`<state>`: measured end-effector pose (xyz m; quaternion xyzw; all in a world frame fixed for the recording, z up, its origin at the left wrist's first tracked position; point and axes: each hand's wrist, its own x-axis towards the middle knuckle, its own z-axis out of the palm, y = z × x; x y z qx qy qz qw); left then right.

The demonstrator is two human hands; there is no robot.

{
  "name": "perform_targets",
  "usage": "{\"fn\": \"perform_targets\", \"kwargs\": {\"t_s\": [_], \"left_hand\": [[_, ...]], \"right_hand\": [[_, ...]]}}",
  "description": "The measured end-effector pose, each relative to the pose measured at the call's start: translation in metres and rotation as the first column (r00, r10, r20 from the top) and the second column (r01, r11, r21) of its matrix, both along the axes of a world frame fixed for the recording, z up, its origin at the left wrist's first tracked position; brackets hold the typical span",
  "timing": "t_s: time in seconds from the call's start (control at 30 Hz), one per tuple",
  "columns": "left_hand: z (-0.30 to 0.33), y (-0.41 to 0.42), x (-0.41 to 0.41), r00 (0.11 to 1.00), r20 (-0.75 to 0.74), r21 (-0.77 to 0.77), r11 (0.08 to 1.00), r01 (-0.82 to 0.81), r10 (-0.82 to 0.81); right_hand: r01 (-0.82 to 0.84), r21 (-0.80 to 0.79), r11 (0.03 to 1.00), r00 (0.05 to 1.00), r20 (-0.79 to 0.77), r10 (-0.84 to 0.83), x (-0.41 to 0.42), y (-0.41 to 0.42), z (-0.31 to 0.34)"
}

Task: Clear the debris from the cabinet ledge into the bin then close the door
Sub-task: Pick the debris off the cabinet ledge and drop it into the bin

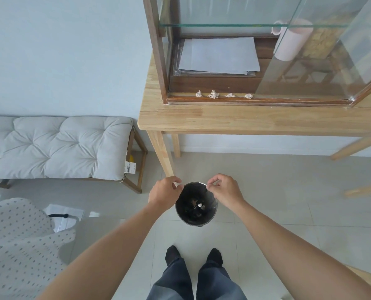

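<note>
Both hands grip the rim of the bin (196, 204) on the floor — left hand (164, 194) and right hand (224, 190) each curl their fingers pinched onto its edge, seemingly positioning it. Four crumpled scraps of debris (213, 94) sit in a row on the cabinet ledge (288, 100), well above; the next move means reaching up for them. The glass door (323, 50) stands open — its far edge is cut off

A black bin (196, 204), pale pinkish-white debris wads (213, 95), a dark-brown cabinet (156, 50), and a grey-dotted white cloth (13, 245).
</note>
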<state>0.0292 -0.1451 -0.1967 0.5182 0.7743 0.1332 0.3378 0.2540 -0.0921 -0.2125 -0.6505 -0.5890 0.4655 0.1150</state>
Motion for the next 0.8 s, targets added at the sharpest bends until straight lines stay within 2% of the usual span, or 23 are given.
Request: {"fn": "perform_targets", "kwargs": {"t_s": [0.3, 0.53, 0.8], "left_hand": [[0.007, 0.001, 0.006, 1.000, 0.029, 0.031, 1.000, 0.003, -0.004], [0.053, 0.024, 0.013, 0.999, 0.017, 0.192, 0.981, 0.037, -0.041], [0.109, 0.063, 0.013, 0.999, 0.031, 0.345, 0.938, 0.027, -0.040]], "right_hand": [[-0.006, 0.050, 0.999, 0.999, -0.037, 0.008, 0.007, 0.000, 0.014], [0.021, 0.196, 0.980, 0.992, -0.128, 0.005, -0.003, 0.025, 0.069], [0.067, 0.282, 0.957, 0.977, -0.215, -0.005, -0.010, 0.053, 0.127]]}}
